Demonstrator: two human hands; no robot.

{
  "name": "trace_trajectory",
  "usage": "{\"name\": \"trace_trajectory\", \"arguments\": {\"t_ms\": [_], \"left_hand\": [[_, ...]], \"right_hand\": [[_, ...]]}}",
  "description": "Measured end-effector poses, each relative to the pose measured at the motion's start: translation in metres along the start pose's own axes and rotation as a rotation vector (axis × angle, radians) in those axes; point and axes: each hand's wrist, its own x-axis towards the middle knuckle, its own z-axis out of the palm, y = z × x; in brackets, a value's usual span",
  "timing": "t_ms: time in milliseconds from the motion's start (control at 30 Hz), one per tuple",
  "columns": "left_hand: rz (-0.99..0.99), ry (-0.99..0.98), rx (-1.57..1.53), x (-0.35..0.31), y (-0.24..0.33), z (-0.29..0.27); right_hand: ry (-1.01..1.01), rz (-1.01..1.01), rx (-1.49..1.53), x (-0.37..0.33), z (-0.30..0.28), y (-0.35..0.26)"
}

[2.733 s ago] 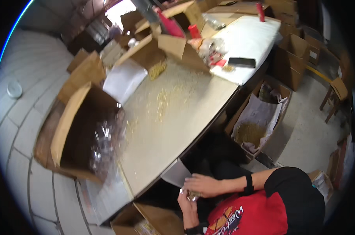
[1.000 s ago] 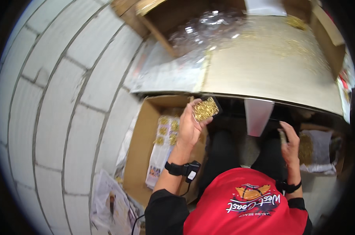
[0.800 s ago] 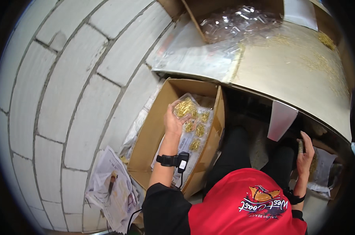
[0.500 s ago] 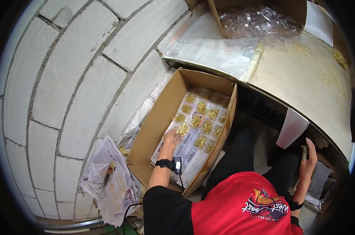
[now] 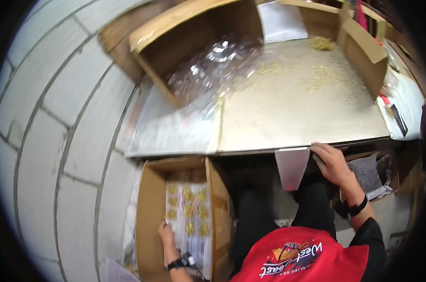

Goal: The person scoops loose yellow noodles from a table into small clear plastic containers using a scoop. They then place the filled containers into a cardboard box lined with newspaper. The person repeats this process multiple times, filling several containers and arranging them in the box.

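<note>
My left hand (image 5: 165,231) is inside a deep cardboard box (image 5: 149,211) at the lower left. Its fingers are small and blurred, just below the nearest of several small clear packs of gold-coloured pins (image 5: 188,210). These packs stand in rows on printed paper (image 5: 196,246) in the box. At the front edge of the worktable (image 5: 307,113), my right hand (image 5: 333,162) has its fingers stretched out over the rim, with the thumb apart. Beside those fingers a white tapered chute (image 5: 292,169) hangs from the table edge. I see nothing held in the right hand.
On the table's left a cardboard box on its side (image 5: 189,23) spills clear plastic cases (image 5: 217,63). Loose gold pins (image 5: 323,77) lie scattered, with a pile (image 5: 321,43) at the back. A cardboard flap (image 5: 363,54) bounds the right. Another box (image 5: 373,176) sits below the table.
My view has swung right, onto the tabletop. My right hand has risen from below to the table edge beside the chute. My left hand is still in the box.
</note>
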Motion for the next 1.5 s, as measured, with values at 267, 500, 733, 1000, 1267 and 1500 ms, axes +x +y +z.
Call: {"name": "trace_trajectory", "arguments": {"t_ms": [267,500,733,1000,1267,1500], "left_hand": [[0.462,-0.388,-0.233,-0.019,0.248,0.119],[0.728,-0.193,0.466,0.013,0.331,0.281],[0.589,-0.146,0.644,0.019,0.352,0.344],[0.601,0.071,0.589,-0.011,0.375,0.394],[0.617,-0.167,0.655,-0.012,0.372,0.363],[0.808,-0.316,0.346,-0.022,0.379,0.323]], "right_hand": [[0.068,0.771,-0.434,0.15,-0.02,0.221],[-0.379,0.677,-0.506,0.219,0.037,0.218],[-0.639,0.425,-0.435,0.175,0.05,0.122],[-0.514,0.46,-0.303,0.129,0.022,0.111],[-0.367,0.391,-0.188,0.091,0.008,0.129],[-0.261,0.405,-0.284,0.081,0.002,0.13]]}}
